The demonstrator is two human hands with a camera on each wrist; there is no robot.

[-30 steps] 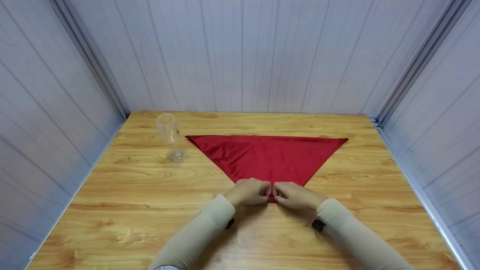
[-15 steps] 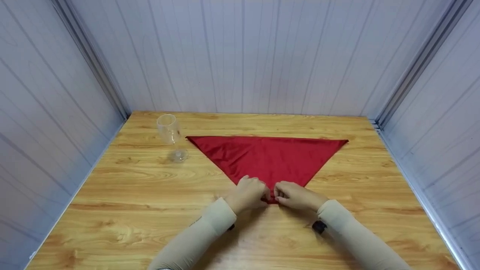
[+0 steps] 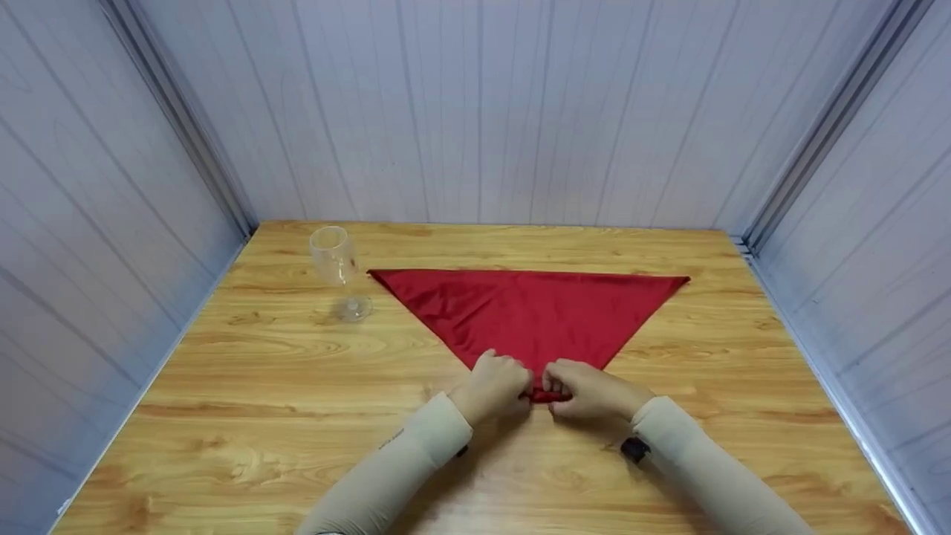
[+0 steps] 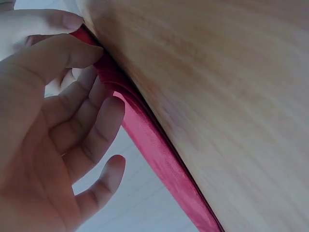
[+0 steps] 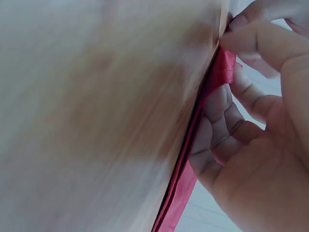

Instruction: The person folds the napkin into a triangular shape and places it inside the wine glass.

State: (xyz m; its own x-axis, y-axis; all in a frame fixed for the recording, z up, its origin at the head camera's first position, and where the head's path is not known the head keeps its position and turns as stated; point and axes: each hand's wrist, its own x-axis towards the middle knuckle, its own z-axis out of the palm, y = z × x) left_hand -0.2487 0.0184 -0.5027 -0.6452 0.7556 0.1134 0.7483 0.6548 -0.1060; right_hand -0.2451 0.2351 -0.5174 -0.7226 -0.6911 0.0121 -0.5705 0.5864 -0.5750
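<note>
Only the head view shows a glass (image 3: 334,260), leftmost, upright. Left hand (image 3: 492,388) pinches the near edge of the cloth (image 3: 535,319) on the table (image 3: 260,416), its little finger (image 4: 104,186) free in the left wrist view alone; right hand (image 3: 596,391) pinches it just beside.

One clear, stemmed drinking glass (image 3: 334,258) is standing upright toward the far left of a yellow-brown, wood-grained tabletop (image 3: 245,394); a pale, line-patterned, panelled back wall (image 3: 475,111) is rising behind; long grey strips (image 3: 174,109) are lining its corners
</note>
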